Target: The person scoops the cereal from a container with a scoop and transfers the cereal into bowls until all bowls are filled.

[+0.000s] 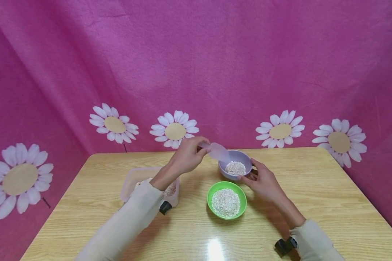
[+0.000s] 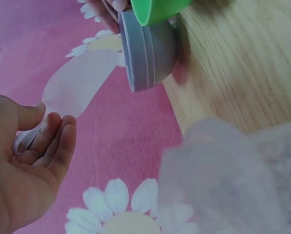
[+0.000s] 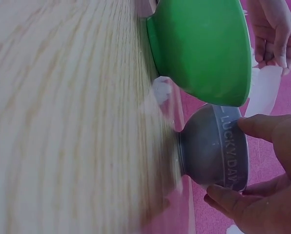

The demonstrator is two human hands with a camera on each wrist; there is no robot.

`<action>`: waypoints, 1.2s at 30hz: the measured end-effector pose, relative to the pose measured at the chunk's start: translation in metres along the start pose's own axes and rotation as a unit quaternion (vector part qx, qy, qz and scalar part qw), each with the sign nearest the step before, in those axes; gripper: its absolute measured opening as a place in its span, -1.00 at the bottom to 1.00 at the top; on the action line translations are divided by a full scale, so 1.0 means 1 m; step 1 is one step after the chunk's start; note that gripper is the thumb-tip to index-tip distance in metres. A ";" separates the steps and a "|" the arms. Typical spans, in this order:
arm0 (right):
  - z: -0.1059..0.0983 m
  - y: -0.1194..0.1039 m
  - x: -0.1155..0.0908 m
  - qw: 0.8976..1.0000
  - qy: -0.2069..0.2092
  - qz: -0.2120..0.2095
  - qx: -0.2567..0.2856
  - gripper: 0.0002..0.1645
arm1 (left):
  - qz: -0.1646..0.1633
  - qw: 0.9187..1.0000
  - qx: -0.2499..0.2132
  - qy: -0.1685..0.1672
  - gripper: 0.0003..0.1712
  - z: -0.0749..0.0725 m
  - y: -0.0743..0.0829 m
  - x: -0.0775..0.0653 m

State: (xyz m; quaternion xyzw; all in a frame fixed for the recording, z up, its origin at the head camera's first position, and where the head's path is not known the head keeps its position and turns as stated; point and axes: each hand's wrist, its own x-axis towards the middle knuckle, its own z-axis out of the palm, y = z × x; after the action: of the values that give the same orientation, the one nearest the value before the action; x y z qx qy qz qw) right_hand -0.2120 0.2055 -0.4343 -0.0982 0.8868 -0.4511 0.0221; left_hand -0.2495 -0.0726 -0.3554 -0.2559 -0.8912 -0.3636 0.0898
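My left hand (image 1: 191,154) pinches the handle of a translucent pinkish scoop (image 1: 219,152), whose blade slants down over the rim of a grey-purple bowl (image 1: 223,171). White oat-like flakes (image 1: 236,168) lie in that bowl. On the bowl's right side, my right hand (image 1: 262,180) grips its wall between thumb and fingers; raised lettering marks the outside in the right wrist view. Just nearer to me stands a green bowl (image 1: 210,204), holding a larger heap of similar flakes (image 1: 226,203). In the left wrist view the scoop's broad blade (image 2: 77,85) looks bare.
A translucent rectangular tub (image 1: 129,179) with more flakes stands on the left, partly hidden under my left forearm. Everything rests on a wooden table (image 1: 268,232). A magenta cloth (image 1: 215,72) with large daisies hangs right behind the table's far edge.
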 end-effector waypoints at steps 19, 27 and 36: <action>-0.013 -0.022 -0.010 0.999 0.049 -0.007 -0.012 0.06 | -0.080 0.991 -0.047 0.099 -0.77 -0.064 -0.043 -0.089; -0.006 -0.039 -0.022 0.996 0.064 -0.061 -0.027 -0.04 | -0.116 0.988 -0.013 0.104 -0.75 -0.090 -0.059 -0.128; 0.017 -0.064 -0.030 0.990 0.045 -0.106 -0.080 -0.10 | -0.117 0.986 0.051 0.104 -0.76 -0.116 -0.075 -0.163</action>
State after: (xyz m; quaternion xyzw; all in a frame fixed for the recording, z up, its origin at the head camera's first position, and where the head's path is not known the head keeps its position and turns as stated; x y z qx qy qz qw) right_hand -0.1708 0.1609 -0.3950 -0.1728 0.9048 -0.3820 -0.0742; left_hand -0.1530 -0.2622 -0.3734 -0.1062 -0.9181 -0.3506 0.1514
